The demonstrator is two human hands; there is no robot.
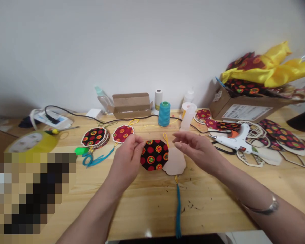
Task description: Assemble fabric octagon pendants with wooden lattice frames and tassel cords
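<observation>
My left hand [133,149] pinches the left edge of a black fabric piece [154,156] with red dots and flowers. This piece overlaps the left side of a pale scalloped disc [176,162] lying on the table. A yellow loop [165,138] sticks out at the disc's top, and a teal tassel [178,210] hangs from its bottom toward the table's front edge. My right hand [189,145] hovers just above and right of the disc; its fingers are apart and hold nothing.
Behind stand a teal thread spool [164,114] and an open cardboard box [132,105]. A white glue gun [237,140] lies at the right among wooden frames, before a fabric-filled box [246,110]. Stacked ornaments [94,137] and a yellow tape roll [32,144] are at the left.
</observation>
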